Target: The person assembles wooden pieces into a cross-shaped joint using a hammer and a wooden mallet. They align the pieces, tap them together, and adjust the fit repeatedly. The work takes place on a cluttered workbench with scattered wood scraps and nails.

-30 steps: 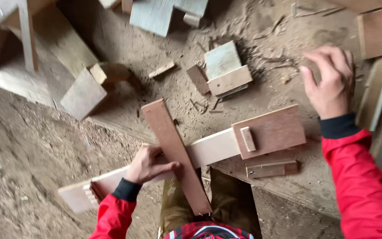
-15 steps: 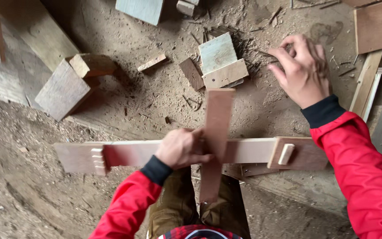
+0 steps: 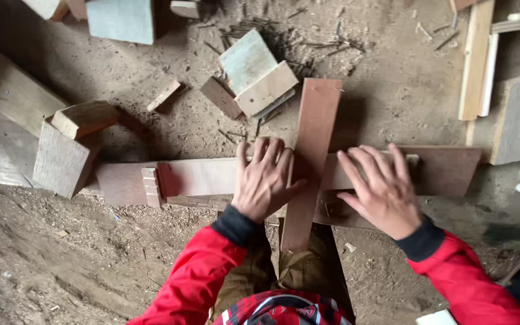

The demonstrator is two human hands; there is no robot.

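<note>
Head view: right hand [image 3: 383, 189], raised over scraps half second ago, now flat, fingers spread, on long plank [image 3: 212, 177] just right of upright board [image 3: 308, 162]. Left hand [image 3: 266, 177] open, pressing plank just left of board. Board crosses plank squarely; both hands steady the joint.

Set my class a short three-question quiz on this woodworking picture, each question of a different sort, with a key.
1. True or false: the left hand holds a hammer.
2. The reddish board lies: A) across the long plank, B) parallel to it, C) well apart from it.
3. What does the right hand press on?

Key: 1. False, it rests flat where the boards cross. 2. A. 3. The long plank.
</note>
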